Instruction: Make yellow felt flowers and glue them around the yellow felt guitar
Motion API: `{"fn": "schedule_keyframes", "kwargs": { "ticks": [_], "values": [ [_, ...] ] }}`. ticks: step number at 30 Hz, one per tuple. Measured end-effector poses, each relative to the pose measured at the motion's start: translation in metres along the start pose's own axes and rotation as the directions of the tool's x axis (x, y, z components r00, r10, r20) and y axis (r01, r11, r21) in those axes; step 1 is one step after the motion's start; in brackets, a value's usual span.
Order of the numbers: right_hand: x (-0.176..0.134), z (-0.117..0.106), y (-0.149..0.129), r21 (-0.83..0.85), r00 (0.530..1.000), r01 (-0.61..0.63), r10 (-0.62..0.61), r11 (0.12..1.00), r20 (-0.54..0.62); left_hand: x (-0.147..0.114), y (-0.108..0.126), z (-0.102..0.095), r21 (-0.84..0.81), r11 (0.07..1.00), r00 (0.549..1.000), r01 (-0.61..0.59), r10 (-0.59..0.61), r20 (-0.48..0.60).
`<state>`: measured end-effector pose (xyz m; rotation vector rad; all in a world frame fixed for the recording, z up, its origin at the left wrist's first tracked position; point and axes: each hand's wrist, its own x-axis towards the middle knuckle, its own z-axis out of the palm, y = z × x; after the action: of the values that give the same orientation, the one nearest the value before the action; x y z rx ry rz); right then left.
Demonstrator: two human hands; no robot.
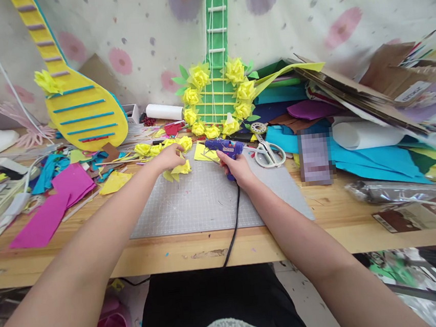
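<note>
My right hand (238, 167) is wrapped round the handle of a blue glue gun (224, 147), which lies level with its black cord trailing to the table's front edge. The fingers of my left hand (170, 158) curl in on a yellow paper flower (182, 168) at the back left of the grey cutting mat (199, 206). More yellow paper flowers (143, 149) lie in a row just behind that hand. Beyond the hands stands a green paper guitar (217, 99), ringed with yellow flowers. A yellow paper piece (202, 152) lies near the glue gun's body.
White-handled scissors (271, 156) lie right of the glue gun. A yellow paper guitar (90, 114) leans at the back left. Magenta paper (52, 205) and scraps cover the left side. Stacked cardboard (365, 92) and blue paper (376, 163) fill the right.
</note>
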<state>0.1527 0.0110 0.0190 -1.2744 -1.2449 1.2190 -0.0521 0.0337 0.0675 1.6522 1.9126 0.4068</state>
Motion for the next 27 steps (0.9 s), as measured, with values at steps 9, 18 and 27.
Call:
{"fn": "schedule_keyframes", "kwargs": {
  "ticks": [9,18,27],
  "values": [
    [0.001,0.0,0.001,0.005,1.0,0.006,-0.005,1.0,-0.005,-0.006,0.003,-0.007,-0.177,0.959,0.973,0.221,-0.229,-0.023],
    [0.002,0.0,0.003,0.0,1.0,0.013,-0.013,1.0,-0.005,0.001,0.002,-0.019,-0.229,0.955,0.975,0.188,-0.21,-0.076],
    [0.002,0.0,0.003,0.002,1.0,0.007,-0.007,1.0,0.002,-0.005,0.0,-0.015,-0.084,0.982,0.984,0.172,-0.167,0.064]
  ]
}}
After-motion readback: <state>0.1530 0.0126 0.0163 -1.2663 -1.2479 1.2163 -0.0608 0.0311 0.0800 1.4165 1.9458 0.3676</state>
